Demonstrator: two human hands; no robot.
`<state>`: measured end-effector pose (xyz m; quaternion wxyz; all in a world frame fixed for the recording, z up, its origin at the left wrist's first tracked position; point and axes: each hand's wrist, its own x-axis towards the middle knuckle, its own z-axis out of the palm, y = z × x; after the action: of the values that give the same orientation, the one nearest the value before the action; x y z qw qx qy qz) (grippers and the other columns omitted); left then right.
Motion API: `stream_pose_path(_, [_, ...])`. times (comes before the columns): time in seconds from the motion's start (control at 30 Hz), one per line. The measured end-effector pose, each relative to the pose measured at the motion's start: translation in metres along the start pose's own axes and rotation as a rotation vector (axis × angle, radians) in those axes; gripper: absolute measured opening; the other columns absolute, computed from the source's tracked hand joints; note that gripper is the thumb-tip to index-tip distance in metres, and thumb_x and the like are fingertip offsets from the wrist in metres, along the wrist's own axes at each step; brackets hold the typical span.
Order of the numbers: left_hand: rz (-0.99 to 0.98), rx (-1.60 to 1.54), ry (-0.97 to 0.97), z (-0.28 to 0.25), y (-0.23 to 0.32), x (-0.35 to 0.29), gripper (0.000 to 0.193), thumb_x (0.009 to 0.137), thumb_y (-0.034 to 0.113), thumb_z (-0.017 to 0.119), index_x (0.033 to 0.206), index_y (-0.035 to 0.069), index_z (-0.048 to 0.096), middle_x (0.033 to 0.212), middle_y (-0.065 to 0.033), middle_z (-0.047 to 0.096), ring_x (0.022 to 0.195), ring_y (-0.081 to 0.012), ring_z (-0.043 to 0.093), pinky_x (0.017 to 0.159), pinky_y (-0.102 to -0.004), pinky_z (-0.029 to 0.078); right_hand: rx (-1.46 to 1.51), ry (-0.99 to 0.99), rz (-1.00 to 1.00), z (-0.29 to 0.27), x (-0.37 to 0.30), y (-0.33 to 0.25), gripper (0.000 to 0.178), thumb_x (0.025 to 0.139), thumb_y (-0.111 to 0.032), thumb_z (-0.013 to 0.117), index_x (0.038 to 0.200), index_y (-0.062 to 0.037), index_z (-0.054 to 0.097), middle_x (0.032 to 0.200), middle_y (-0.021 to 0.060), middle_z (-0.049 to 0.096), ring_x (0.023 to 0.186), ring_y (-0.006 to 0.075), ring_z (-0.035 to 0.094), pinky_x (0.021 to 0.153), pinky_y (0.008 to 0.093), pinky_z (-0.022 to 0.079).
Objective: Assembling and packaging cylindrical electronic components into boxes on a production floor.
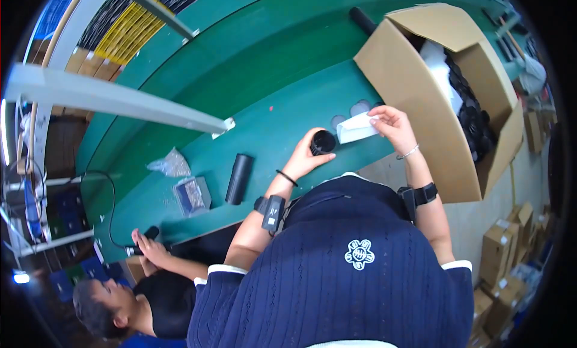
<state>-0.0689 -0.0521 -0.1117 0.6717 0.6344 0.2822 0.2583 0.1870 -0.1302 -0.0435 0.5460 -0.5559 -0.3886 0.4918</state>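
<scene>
My left hand [302, 156] is wrapped round a black cylindrical tube [323, 142], its dark open end facing up. A white sheet [356, 128], perhaps paper or a thin bag, is pinched by one edge between the thumb and fingers of my right hand [392, 126]. The sheet hangs just right of the tube, with a small gap between them. Beside it on the green bench lie several round grey discs [338, 120], partly covered by the sheet. Another black tube [239, 179] lies on its side to the left of my left hand.
An open cardboard box [415, 101] with black round parts [475, 128] stands at the right. A clear bag of small parts [171, 163] and a small open box [192, 196] are on the left. A co-worker [150, 306] sits at lower left; a metal post [120, 98] rises from the bench [264, 110].
</scene>
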Motion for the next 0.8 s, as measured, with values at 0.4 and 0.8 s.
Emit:
stream_pose_path(0.4, [-0.141, -0.115, 0.049, 0.011, -0.003, -0.003, 0.052, 0.088, 0.027, 0.067, 0.128, 0.003, 0.045, 0.108, -0.0042, 0.056, 0.099, -0.0126, 0.053, 0.085, -0.0267, 0.044, -0.755, -0.226, -0.451, 0.041, 0.010, -0.029, 0.018, 0.083, 0.000, 0.063, 0.101, -0.0044, 0.065, 0.086, 0.0109, 0.066, 0.076, 0.0206, 0.065, 0.069, 0.0287, 0.051])
stream_pose_path(0.8, [0.041, 0.070, 0.044, 0.010, -0.015, -0.004, 0.077, 0.072, 0.018, 0.080, 0.135, 0.003, 0.038, 0.128, -0.0120, 0.045, 0.119, -0.0212, 0.046, 0.101, -0.0339, 0.038, -1.077, -0.533, -0.697, 0.070, 0.022, -0.036, 0.024, 0.077, 0.003, 0.059, 0.100, -0.0041, 0.061, 0.090, 0.0149, 0.066, 0.085, 0.0330, 0.064, 0.073, 0.0404, 0.052])
